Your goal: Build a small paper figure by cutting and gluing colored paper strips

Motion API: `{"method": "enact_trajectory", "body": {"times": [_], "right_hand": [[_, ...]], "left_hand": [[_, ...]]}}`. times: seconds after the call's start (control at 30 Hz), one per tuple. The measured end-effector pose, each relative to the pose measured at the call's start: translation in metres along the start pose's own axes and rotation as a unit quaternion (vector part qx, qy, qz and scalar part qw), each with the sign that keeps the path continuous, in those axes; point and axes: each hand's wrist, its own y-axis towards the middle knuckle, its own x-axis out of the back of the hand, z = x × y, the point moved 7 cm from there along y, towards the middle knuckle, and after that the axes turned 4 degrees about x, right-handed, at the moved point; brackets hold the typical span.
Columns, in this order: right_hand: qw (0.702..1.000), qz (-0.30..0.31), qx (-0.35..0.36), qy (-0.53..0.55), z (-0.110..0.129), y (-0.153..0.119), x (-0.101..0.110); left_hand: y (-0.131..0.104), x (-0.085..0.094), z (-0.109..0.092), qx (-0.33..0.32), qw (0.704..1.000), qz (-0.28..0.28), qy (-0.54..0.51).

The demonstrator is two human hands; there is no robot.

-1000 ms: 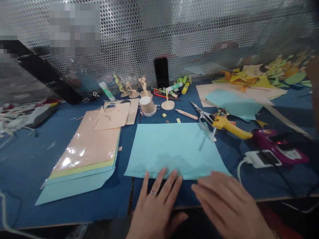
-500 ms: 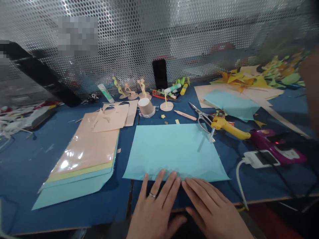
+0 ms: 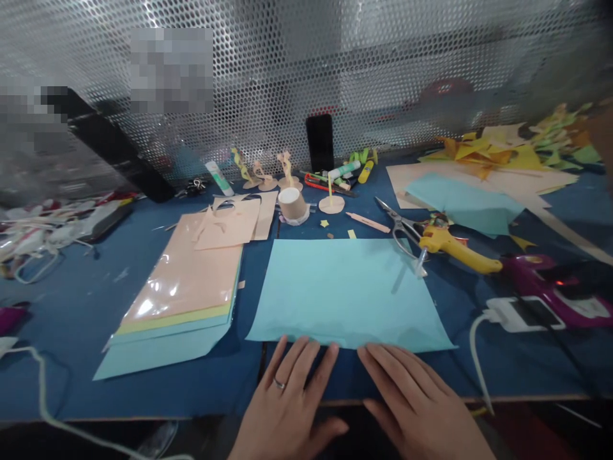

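The left hand [image 3: 287,402] is resting palm-down, its grip somewhat spread, with the fingertips touching the near edge of a light blue sheet [image 3: 342,287]. The right hand [image 3: 416,402] is lying along the same edge, its fingers pressed side by side and its thumb standing apart. The sheet is lying on the table [image 3: 205,396] directly in front of the person, its near edge curling slightly.

To the left, a clear plastic sleeve [image 3: 145,308] is holding a stack of paper: a peach sheet [image 3: 205,268] is showing on top, with a yellow strip [image 3: 177,318] and blue layers below it. The lowest blue paper [image 3: 163,354] is jutting out toward the person; whether it is sitting inside or under the sleeve, I cannot tell. Cut peach pieces [image 3: 227,233] are overlapping the far end. Beyond the sheet, a cup-shaped peach object [image 3: 293,209] is standing with a white top; its contents are not showing clearly. A yellow glue gun [image 3: 454,248] is lying beside scissors [image 3: 400,223] at the sheet's far right corner.
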Motion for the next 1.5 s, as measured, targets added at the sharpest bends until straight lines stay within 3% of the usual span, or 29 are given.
{"method": "enact_trajectory", "body": {"times": [0.4,0.7,0.9,1.2,1.5], "right_hand": [[1.0,-0.001,-0.004,0.007,0.0,0.002,0.001],[1.0,0.005,-0.005,0.0,0.0,0.002,0.002],[1.0,0.0,-0.008,0.008,-0.001,0.003,0.003],[1.0,0.0,-0.003,-0.002,0.001,0.002,0.002],[1.0,-0.003,-0.013,0.005,-0.002,0.003,0.004]], "left_hand": [[-0.004,0.018,0.012,0.033,0.999,-0.028,0.004],[-0.017,0.012,0.017,0.044,0.998,0.006,0.049],[-0.022,0.013,0.023,0.086,0.994,-0.005,0.065],[-0.024,0.008,0.028,0.102,0.993,0.016,0.063],[-0.03,0.01,0.034,0.118,0.992,0.002,0.051]]}}
